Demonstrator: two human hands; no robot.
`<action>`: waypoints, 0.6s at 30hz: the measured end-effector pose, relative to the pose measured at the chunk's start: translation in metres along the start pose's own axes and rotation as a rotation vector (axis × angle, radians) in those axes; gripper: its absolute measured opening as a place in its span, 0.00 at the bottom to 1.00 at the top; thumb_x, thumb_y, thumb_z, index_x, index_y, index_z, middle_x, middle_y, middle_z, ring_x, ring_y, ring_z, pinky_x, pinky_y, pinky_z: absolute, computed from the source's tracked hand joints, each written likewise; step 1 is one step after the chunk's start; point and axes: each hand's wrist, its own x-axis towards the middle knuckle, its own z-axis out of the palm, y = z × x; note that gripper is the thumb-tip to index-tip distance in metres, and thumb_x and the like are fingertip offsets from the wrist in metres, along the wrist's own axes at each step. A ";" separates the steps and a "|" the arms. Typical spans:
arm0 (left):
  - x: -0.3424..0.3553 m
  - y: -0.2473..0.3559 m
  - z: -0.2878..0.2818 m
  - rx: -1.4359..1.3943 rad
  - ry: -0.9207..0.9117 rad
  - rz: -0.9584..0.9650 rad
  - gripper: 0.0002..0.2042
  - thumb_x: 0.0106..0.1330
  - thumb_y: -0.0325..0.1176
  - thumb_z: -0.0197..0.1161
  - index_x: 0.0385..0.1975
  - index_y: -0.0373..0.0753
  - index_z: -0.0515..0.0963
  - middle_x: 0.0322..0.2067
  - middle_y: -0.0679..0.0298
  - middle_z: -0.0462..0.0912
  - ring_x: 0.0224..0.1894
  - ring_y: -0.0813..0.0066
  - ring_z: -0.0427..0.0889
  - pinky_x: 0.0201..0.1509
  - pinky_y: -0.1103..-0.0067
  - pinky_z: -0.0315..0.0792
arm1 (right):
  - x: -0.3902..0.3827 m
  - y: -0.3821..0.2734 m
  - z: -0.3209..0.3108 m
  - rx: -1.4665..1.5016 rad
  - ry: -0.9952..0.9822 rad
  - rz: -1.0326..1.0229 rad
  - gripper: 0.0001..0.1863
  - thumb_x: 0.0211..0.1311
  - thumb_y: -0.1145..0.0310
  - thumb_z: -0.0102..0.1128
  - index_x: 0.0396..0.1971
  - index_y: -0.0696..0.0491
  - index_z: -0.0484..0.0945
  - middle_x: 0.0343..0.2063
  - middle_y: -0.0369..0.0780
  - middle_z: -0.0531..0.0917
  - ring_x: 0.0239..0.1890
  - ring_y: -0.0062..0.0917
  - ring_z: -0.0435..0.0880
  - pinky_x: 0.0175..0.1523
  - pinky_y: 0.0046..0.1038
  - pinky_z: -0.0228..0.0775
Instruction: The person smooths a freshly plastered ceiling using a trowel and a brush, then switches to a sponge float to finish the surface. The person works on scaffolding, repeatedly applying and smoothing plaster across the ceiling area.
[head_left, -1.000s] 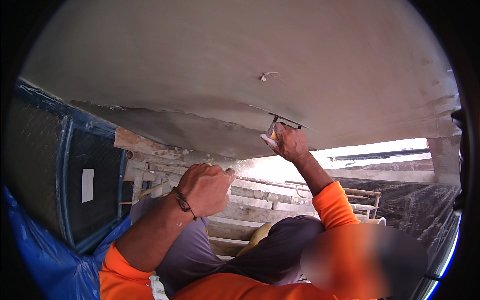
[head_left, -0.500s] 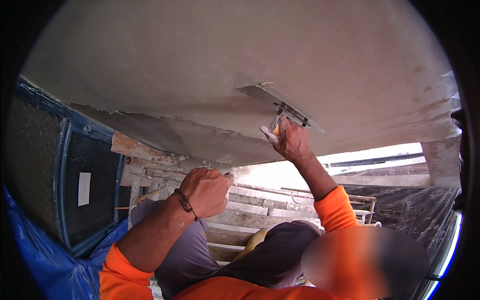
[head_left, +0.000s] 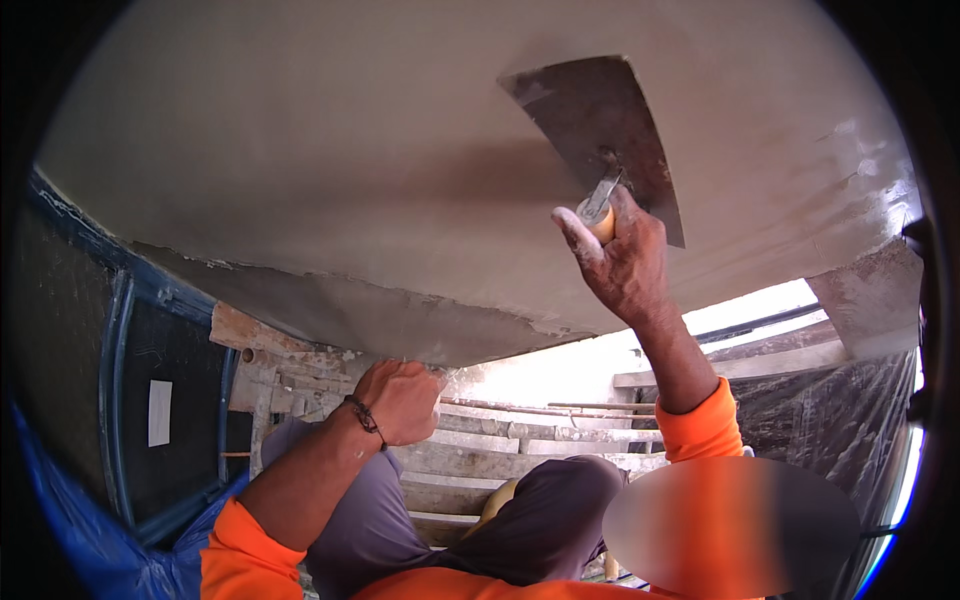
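Note:
My right hand point(head_left: 630, 255) is closed around the pale wooden handle of a wide steel trowel point(head_left: 595, 105). Its blade lies on the smooth grey plastered surface point(head_left: 330, 130) overhead, with a darker streak to its left. Along the near edge of that surface runs a rougher, uneven strip of plaster point(head_left: 390, 310). Lower, just beneath that edge, my left hand point(head_left: 395, 400) is curled with knuckles up; whatever its fingers hold is hidden.
A blue-framed dark panel point(head_left: 170, 400) with a white sheet stands at the left, above blue plastic sheeting point(head_left: 100, 530). Weathered planks point(head_left: 450, 460) and thin pipes lie below, around my bent legs point(head_left: 540, 510). Dark plastic point(head_left: 820, 410) hangs at the right; bright daylight shows under the plastered edge.
My right hand has moved the trowel upward across the plaster, away from the near edge, turning it so the blade shows broadly. My left hand sits slightly lower and further left in view.

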 end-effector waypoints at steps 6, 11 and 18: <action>-0.001 0.003 -0.006 0.024 -0.001 -0.021 0.15 0.63 0.40 0.65 0.43 0.36 0.83 0.34 0.45 0.86 0.43 0.45 0.86 0.52 0.57 0.78 | 0.030 -0.005 -0.067 0.184 0.142 -0.046 0.26 0.66 0.47 0.70 0.32 0.58 0.76 0.23 0.42 0.83 0.26 0.24 0.84 0.31 0.27 0.76; -0.002 0.010 -0.016 0.005 -0.060 -0.048 0.14 0.60 0.34 0.61 0.43 0.35 0.83 0.39 0.45 0.87 0.47 0.45 0.86 0.56 0.57 0.77 | 0.045 0.012 -0.125 0.236 0.278 -0.007 0.30 0.65 0.37 0.65 0.33 0.53 0.76 0.21 0.34 0.78 0.22 0.15 0.79 0.27 0.22 0.71; -0.002 0.013 -0.019 -0.024 -0.049 -0.057 0.16 0.62 0.37 0.62 0.45 0.36 0.82 0.39 0.45 0.87 0.48 0.44 0.85 0.56 0.56 0.77 | 0.036 0.038 -0.219 0.449 0.530 0.066 0.17 0.76 0.49 0.59 0.37 0.49 0.77 0.23 0.29 0.75 0.22 0.11 0.73 0.25 0.17 0.66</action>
